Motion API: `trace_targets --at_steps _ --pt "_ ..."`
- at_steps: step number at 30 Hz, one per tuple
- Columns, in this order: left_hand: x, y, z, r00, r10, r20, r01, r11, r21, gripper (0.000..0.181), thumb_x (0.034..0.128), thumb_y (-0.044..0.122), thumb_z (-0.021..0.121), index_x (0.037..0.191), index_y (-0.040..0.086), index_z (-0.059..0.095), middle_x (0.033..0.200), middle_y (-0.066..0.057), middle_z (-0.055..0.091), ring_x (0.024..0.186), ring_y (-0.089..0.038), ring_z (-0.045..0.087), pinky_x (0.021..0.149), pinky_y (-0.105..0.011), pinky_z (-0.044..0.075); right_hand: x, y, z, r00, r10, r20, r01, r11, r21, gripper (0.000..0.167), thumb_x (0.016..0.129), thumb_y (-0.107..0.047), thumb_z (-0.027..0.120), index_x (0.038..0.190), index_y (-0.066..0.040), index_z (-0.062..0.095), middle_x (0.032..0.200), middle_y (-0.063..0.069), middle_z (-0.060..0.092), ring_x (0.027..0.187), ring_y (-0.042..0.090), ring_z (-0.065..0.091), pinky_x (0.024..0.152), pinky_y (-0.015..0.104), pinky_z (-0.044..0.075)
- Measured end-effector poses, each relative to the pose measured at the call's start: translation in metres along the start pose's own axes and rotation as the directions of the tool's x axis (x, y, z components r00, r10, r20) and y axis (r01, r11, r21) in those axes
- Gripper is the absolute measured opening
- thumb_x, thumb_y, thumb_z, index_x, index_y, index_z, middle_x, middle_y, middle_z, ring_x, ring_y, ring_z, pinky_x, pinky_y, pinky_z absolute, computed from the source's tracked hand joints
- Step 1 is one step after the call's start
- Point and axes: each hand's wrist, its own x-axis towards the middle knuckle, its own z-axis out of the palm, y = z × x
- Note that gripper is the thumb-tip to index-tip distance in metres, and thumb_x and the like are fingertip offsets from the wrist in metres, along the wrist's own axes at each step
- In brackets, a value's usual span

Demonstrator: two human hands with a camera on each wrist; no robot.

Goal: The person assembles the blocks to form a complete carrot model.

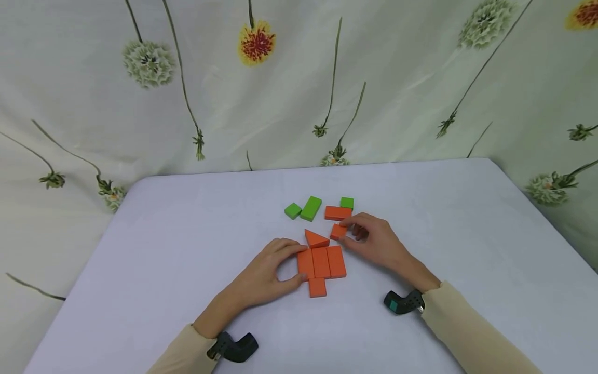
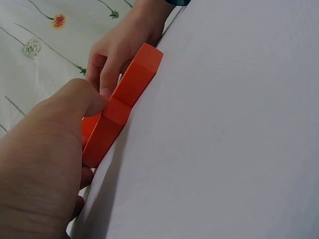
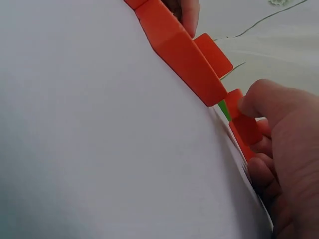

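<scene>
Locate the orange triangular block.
In the head view, the orange triangular block lies slightly right of and below centre, just beyond three adjoining orange rectangular blocks, between the left hand and the small orange block pinched by the right hand.

Head view: high above tabletop [image 1: 187,244], near side, facing forward-down, far edge [image 1: 308,170] in frame. Wrist views: close, low, tilted across tabletop; both share orange blocks [image 1: 321,263].

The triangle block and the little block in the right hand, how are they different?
Shape: the triangle block has pointy corners, while the little block looks boxy.
Holding: the right hand pinches the little block, not the triangle block.
Place: the triangle block lies just beyond the three-block row; the little block is right of the triangle block.
Both are orange.
</scene>
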Motion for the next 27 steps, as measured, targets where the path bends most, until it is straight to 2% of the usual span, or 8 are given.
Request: trace_targets --at_steps 4,8,12,18,27 --pt "0.000 -0.001 0.000 1.000 -0.001 -0.006 0.001 1.000 0.001 0.053 0.0889 0.035 0.079 0.137 0.016 0.065 0.136 0.004 0.061 0.130 -0.013 0.053 0.110 -0.040 0.049 -0.004 0.001 -0.001 0.999 -0.023 -0.044 0.026 0.996 0.090 0.027 0.086 -0.010 0.082 0.112 -0.014 0.076 0.090 -0.002 0.067 0.079 0.012 0.061 0.072 0.025 0.055" --pt "0.000 -0.001 0.001 1.000 0.000 -0.007 0.000 1.000 -0.003 0.053 0.0889 0.035 0.079 0.137 0.017 0.066 0.135 0.005 0.061 0.130 -0.013 0.053 0.110 -0.040 0.049 -0.009 0.001 -0.002 0.998 -0.052 -0.032 0.056 0.991 0.121 0.027 0.086 -0.008 0.080 0.111 -0.016 0.074 0.091 -0.004 0.066 0.080 0.011 0.060 0.072 0.023 0.054" --pt "0.000 -0.001 0.001 1.000 0.003 -0.009 -0.003 1.000 0.001 0.053 0.0890 0.034 0.079 0.137 0.017 0.065 0.135 0.005 0.061 0.130 -0.013 0.053 0.110 -0.039 0.049 -0.014 0.000 -0.002 0.993 -0.119 -0.012 0.119 0.981 0.152 0.029 0.084 -0.007 0.080 0.110 -0.018 0.073 0.092 -0.006 0.065 0.081 0.009 0.059 0.072 0.024 0.053" --pt "0.000 -0.002 0.001 1.000 0.001 -0.006 -0.001 1.000 0.005 0.053 0.0891 0.035 0.078 0.137 0.017 0.065 0.136 0.004 0.060 0.130 -0.013 0.053 0.110 -0.039 0.049 -0.022 -0.001 0.001 0.963 -0.266 0.035 0.252 0.943 0.219 0.035 0.081 -0.004 0.081 0.109 -0.019 0.070 0.094 -0.008 0.064 0.082 0.009 0.058 0.071 0.025 0.052" --pt "0.000 -0.001 0.001 1.000 0.004 -0.005 -0.004 1.000 0.005 0.053 0.0892 0.034 0.078 0.137 0.017 0.065 0.136 0.004 0.060 0.131 -0.013 0.052 0.111 -0.040 0.048 -0.030 -0.009 0.001 0.933 -0.330 0.147 0.276 0.914 0.296 0.035 0.082 -0.007 0.082 0.109 -0.024 0.068 0.096 -0.009 0.063 0.085 0.010 0.057 0.070 0.024 0.051"
